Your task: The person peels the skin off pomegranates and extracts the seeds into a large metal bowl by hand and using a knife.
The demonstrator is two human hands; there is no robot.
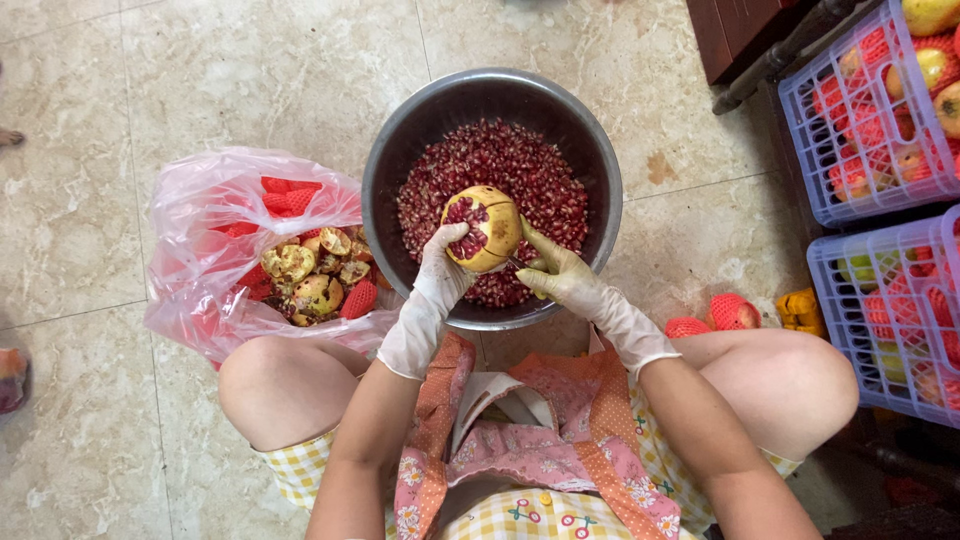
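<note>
I've got the cut pomegranate (484,228) up over the steel bowl (400,150), its opened side showing red seeds and yellowish rind. My left hand (447,265), in a pale rubber glove, is curled around the near-left side of the fruit, fingers closed on the rind. My right hand (560,275), gloved the same, sits just right of the fruit, thumb up against its skin and the other fingers closed around a thin dark tool whose tip pokes toward the fruit; what kind of tool, I cannot tell. Under the fruit the bowl is filled with loose red seeds (520,175). Left of the bowl, touching its rim, a pink plastic bag (200,210) lies open on the tiled floor (80,200), holding emptied rinds and red foam nets. Right of the bowl, a few red foam nets (733,312) lie on the floor, and farther right stand two lilac crates (815,110) of netted fruit. Near me, my knees flank the bowl.
</note>
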